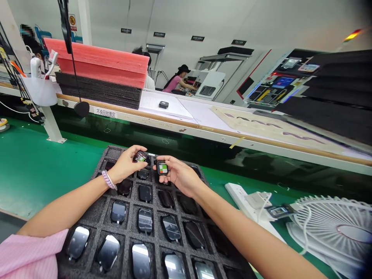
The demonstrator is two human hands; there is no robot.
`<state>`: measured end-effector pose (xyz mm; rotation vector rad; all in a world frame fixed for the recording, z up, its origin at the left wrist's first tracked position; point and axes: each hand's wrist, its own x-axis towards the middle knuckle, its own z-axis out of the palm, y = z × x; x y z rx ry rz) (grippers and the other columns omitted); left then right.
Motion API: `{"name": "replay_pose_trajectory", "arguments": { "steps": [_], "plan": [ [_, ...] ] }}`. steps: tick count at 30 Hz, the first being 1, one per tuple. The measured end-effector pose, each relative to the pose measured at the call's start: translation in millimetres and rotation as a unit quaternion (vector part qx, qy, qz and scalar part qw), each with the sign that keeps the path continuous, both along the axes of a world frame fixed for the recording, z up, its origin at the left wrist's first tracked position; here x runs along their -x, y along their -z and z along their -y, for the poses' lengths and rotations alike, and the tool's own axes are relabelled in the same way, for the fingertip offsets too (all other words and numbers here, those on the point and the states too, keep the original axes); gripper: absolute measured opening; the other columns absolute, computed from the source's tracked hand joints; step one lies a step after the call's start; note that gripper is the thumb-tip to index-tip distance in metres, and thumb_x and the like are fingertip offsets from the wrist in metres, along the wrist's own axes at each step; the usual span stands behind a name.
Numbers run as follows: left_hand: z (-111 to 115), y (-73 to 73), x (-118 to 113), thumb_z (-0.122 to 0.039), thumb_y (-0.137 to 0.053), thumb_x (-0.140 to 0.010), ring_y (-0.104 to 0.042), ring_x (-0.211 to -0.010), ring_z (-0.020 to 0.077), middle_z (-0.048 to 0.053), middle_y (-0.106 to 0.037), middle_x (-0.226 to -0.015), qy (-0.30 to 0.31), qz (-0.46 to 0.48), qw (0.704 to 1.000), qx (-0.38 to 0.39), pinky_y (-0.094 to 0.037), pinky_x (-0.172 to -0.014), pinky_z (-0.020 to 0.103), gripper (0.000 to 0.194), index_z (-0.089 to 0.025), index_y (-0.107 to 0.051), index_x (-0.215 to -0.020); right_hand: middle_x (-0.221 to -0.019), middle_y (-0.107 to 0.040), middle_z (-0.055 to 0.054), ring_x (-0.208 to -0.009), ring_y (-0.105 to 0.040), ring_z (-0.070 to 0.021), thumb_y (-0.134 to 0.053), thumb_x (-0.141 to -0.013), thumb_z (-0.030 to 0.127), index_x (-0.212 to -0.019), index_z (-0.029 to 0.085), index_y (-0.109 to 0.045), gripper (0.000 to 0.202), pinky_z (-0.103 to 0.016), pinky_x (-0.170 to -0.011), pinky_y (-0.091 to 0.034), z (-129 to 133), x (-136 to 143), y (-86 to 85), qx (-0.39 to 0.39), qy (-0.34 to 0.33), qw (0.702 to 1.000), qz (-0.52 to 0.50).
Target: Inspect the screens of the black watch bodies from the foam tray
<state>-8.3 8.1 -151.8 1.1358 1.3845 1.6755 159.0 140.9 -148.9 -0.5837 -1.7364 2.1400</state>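
Green table, watches (162, 167) in hands

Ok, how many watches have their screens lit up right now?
2: one lit watch in the left hand, another lit watch in the right hand. The hands may hide more in the foam tray.

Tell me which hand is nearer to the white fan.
Right. The right hand, holding a watch, is left of the fan; the left hand, holding a second watch, is farther left.
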Motion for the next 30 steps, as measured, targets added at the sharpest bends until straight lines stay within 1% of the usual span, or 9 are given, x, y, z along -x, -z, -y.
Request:
{"name": "replay_pose_trajectory", "arguments": {
  "steps": [3,7,10,12,17,22,24,27,30],
  "plan": [
    [-0.9,-0.9,4.7,-0.008,-0.065,-0.067,-0.056,-0.085,0.0102,0.004,-0.059,-0.100,0.014,-0.008,1.000,0.001,-0.046,-0.073,0.019,0.056,-0.014,-0.053,-0.121,-0.097,-0.071,-0.011,-0.062,-0.069,-0.0202,-0.063,-0.077,0.026,-0.116,0.016,-0.056,0.041,-0.027,-0.056,-0.050,2.9,4.7,-9.5,0.015,-0.013,1.000,0.000],
    [3.6,-1.0,21.1,-0.006,-0.060,-0.065,-0.054,-0.075,0.0092,0.003,-0.057,-0.099,0.030,-0.031,0.999,0.015,-0.044,-0.064,0.019,0.068,-0.016,-0.045,-0.131,-0.104,-0.069,-0.009,-0.069,-0.071,-0.0204,-0.065,-0.075,0.022,-0.119,0.017,-0.054,0.045,-0.030,-0.064,-0.054,10.2,14.8,-18.8,0.006,-0.038,0.999,-0.001],
    [13.2,2.5,48.1,-0.010,-0.060,-0.068,-0.060,-0.075,0.0109,0.005,-0.057,-0.107,0.017,-0.070,0.996,0.046,-0.049,-0.066,0.022,0.069,-0.017,-0.040,-0.133,-0.104,-0.066,-0.006,-0.074,-0.070,-0.0186,-0.072,-0.071,0.018,-0.124,0.020,-0.050,0.058,-0.028,-0.067,-0.054,14.1,27.8,-18.3,-0.043,-0.077,0.996,-0.005],
    [21.4,6.4,72.5,-0.014,-0.059,-0.073,-0.063,-0.079,0.0135,0.008,-0.059,-0.112,-0.015,-0.159,0.983,0.096,-0.053,-0.072,0.027,0.063,-0.017,-0.038,-0.132,-0.101,-0.063,-0.004,-0.076,-0.069,-0.0183,-0.071,-0.071,0.016,-0.128,0.021,-0.045,0.063,-0.028,-0.067,-0.055,14.6,42.0,-14.2,-0.120,-0.103,0.987,0.003],
    [34.8,16.3,123.7,-0.027,-0.069,-0.074,-0.058,-0.100,0.0270,0.009,-0.062,-0.104,-0.086,-0.344,0.914,0.195,-0.047,-0.097,0.046,0.047,-0.017,-0.055,-0.117,-0.098,-0.061,-0.006,-0.077,-0.068,-0.0211,-0.060,-0.082,0.014,-0.127,0.016,-0.046,0.047,-0.037,-0.073,-0.058,14.3,92.3,-1.1,-0.414,-0.091,0.898,0.118],
    [31.0,20.1,132.7,-0.041,-0.071,-0.076,-0.043,-0.124,0.0359,0.011,-0.055,-0.122,-0.083,-0.425,0.864,0.257,-0.033,-0.111,0.052,0.052,-0.027,-0.064,-0.125,-0.131,-0.046,-0.019,-0.123,-0.049,-0.0387,-0.076,-0.079,0.019,-0.117,0.012,-0.064,0.041,-0.056,-0.104,-0.039,19.7,125.7,6.6,-0.560,-0.036,0.809,0.174],
    [30.0,15.6,132.0,-0.047,-0.070,-0.077,-0.044,-0.124,0.0374,0.012,-0.051,-0.131,-0.068,-0.441,0.847,0.288,-0.037,-0.109,0.053,0.060,-0.031,-0.059,-0.134,-0.140,-0.040,-0.020,-0.130,-0.041,-0.0430,-0.079,-0.081,0.026,-0.123,0.013,-0.065,0.047,-0.061,-0.105,-0.035,18.3,124.9,4.4,-0.592,-0.035,0.779,0.201],
    [26.7,0.4,127.1,-0.052,-0.068,-0.079,-0.041,-0.127,0.0406,0.016,-0.045,-0.140,-0.057,-0.470,0.823,0.313,-0.037,-0.107,0.055,0.076,-0.032,-0.044,-0.148,-0.146,-0.038,-0.017,-0.133,-0.040,-0.0379,-0.074,-0.090,0.035,-0.137,0.020,-0.057,0.053,-0.055,-0.107,-0.035,3.0,108.1,-9.3,-0.623,-0.034,0.747,0.229],
    [9.8,-17.9,107.9,-0.049,-0.060,-0.087,-0.042,-0.127,0.0373,0.014,-0.052,-0.134,-0.045,-0.507,0.807,0.300,-0.035,-0.110,0.051,0.059,-0.029,-0.052,-0.142,-0.137,-0.049,-0.012,-0.126,-0.049,-0.0295,-0.056,-0.102,0.031,-0.137,0.024,-0.058,0.035,-0.044,-0.104,-0.039,-25.4,81.0,-27.3,-0.643,-0.008,0.717,0.268]
  ]
}}
